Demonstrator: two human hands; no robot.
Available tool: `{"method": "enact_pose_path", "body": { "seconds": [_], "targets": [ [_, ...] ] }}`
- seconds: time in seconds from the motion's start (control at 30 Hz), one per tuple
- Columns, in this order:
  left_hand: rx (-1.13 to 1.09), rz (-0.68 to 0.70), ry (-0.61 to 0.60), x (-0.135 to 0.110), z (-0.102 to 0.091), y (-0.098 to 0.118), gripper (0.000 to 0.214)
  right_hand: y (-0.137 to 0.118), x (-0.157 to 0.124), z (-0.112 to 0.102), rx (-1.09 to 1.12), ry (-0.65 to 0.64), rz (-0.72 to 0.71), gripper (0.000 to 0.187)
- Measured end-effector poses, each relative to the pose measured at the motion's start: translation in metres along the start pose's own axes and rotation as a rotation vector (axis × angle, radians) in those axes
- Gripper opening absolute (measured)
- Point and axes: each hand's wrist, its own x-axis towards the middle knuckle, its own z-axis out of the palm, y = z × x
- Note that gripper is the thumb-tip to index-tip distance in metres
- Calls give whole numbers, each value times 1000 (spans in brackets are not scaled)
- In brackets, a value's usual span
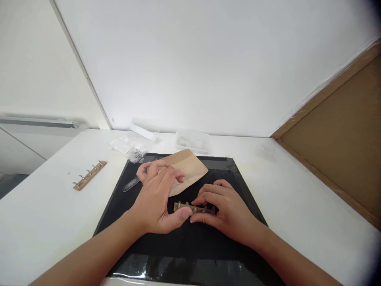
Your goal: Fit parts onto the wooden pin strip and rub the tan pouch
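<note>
A small wooden hook rack with several metal hooks lies on the black mat in front of me. My right hand curls round its right part, thumb on the near side and fingers on the far side. Above the mat my left hand is spread, its thumb tip at the rack's left part; whether the thumb touches it I cannot tell. Under and behind the left fingers lies a brown paper sheet or envelope, partly hidden. A clear plastic strip shows beside that hand.
The black mat covers the middle of the white table. Another hook rack lies at the left. Along the back wall stand a clear plastic box, a white box and plastic bags. A wood-framed brown panel borders the right.
</note>
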Motion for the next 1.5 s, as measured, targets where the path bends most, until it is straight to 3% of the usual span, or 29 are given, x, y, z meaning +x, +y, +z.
{"method": "enact_pose_path", "body": {
  "seconds": [1.03, 1.5],
  "targets": [
    [-8, 30, 8, -2, 3, -3, 54, -2, -3, 1, 82, -17, 72, 28],
    [5, 19, 24, -1, 5, -3, 57, -1, -6, 4, 122, 2, 205, 27]
  ]
}}
